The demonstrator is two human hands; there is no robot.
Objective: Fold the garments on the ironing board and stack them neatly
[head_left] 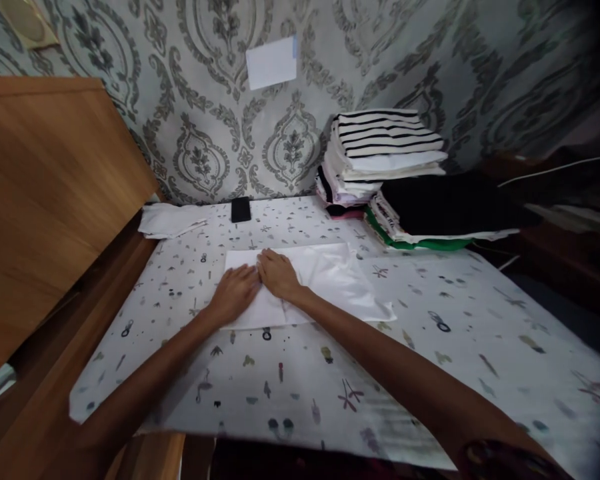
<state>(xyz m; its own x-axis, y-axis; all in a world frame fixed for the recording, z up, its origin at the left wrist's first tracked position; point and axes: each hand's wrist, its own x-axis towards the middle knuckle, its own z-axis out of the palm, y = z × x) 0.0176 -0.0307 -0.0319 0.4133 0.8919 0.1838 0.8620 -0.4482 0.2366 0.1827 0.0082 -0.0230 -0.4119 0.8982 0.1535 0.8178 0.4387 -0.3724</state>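
Note:
A white folded garment [330, 283] lies flat on the patterned cloth in front of me, its right end a little crumpled. On its left part rests my left hand [235, 291], palm down with the fingers stretched out. Right beside it my right hand [279, 273] lies flat on the same white fabric, fingers extended and pointing away to the left. The fingertips of both hands come close together near the middle of the garment's left half. Neither hand grips anything that I can see.
A white cloth with small prints [250, 393] covers the table. Folded clothes with a striped top [387, 133] are stacked at the back right, beside a pile under a black garment [445, 203]. A dark phone-like object [241, 209], folded white fabric [173, 220] and a wooden panel [55, 193] are farther left.

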